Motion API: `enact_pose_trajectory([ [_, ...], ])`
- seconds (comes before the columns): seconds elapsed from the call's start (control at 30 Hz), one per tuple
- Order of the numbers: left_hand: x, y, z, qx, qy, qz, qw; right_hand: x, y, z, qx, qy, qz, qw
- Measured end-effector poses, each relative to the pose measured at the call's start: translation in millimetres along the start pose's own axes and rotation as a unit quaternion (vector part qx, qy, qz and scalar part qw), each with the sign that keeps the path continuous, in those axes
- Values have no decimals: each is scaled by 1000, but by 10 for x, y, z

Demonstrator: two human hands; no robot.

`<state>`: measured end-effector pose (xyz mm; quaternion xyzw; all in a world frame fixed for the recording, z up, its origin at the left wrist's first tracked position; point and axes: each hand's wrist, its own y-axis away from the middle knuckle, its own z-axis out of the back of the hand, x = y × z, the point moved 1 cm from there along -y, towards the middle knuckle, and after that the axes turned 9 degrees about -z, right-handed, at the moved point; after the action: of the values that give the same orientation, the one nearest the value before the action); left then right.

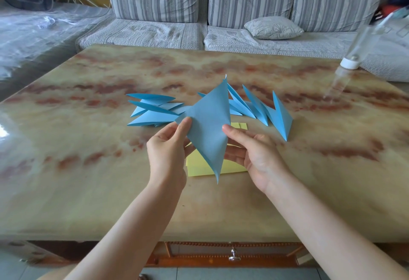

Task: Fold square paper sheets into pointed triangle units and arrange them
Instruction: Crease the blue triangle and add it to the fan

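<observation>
Both hands pinch one blue sheet (208,124) between them: left hand (168,151), right hand (254,151).

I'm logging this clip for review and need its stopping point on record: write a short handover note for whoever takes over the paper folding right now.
Left hand: pinches the left corner of the partly folded blue paper sheet, held above the table.
Right hand: pinches its right corner.
Done: folded blue pointed paper units lie on the marble-patterned table, a left group and a right group.
Left: finish this sheet and add it to them. Yellow paper sheets lie flat beneath the hands.
</observation>
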<state>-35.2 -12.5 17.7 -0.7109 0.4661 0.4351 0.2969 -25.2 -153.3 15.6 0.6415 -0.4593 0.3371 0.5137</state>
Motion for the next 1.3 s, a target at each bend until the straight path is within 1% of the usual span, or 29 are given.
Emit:
enact_pose_trajectory([
  [0.1, -24, -24, 16, 13, -4, 28, 1000, 25, 15, 8, -8, 5, 14, 1000],
  [0.17, -29, -42, 28, 29, -33, 48, 998, 62, 28, 24, -14, 20, 26, 999],
  [0.23, -32, -69, 39, 39, -68, 43, 996, 96, 30, 43, -19, 39, 37, 998],
  [0.3, -28, -106, 52, 52, -125, 10, 991, 140, 17, 74, -20, 48, 44, 998],
  [0.37, -13, -140, 77, 68, -224, -61, 970, 176, 7, 105, -7, 68, 51, 996],
  [0.4, 2, -151, 94, 74, -292, -113, 947, 191, 6, 115, -1, 89, 55, 995],
  [0.43, 5, -151, 109, 79, -356, -176, 914, 199, 6, 121, 0, 114, 60, 992],
  [0.5, -32, -157, 111, 105, -443, -324, 829, 202, 11, 119, 2, 172, 68, 983],
  [0.57, -78, -178, 88, 169, -481, -443, 738, 204, 25, 90, 15, 225, 78, 971],
  [0.63, -100, -199, 64, 239, -514, -513, 644, 213, 39, 60, 38, 267, 81, 959],
  [0.67, -101, -209, 61, 268, -522, -527, 615, 221, 48, 46, 51, 283, 81, 954],
  [0.7, -103, -222, 69, 289, -521, -533, 600, 230, 58, 41, 62, 299, 81, 949],
  [0.77, -122, -242, 98, 312, -515, -533, 594, 253, 67, 42, 74, 329, 86, 938],
  [0.87, -172, -290, 136, 329, -522, -508, 601, 285, 62, 53, 85, 358, 85, 926],
  [0.93, -196, -289, 137, 344, -525, -460, 628, 296, 58, 57, 91, 371, 89, 920],
  [1.07, -195, -241, 160, 336, -516, -352, 705, 290, 48, 50, 83, 392, 109, 910],
  [1.13, -188, -232, 171, 333, -520, -308, 724, 275, 26, 50, 78, 392, 114, 910],
  [1.3, -194, -251, 202, 359, -515, -217, 748, 258, 3, 43, 93, 408, 103, 902],
])
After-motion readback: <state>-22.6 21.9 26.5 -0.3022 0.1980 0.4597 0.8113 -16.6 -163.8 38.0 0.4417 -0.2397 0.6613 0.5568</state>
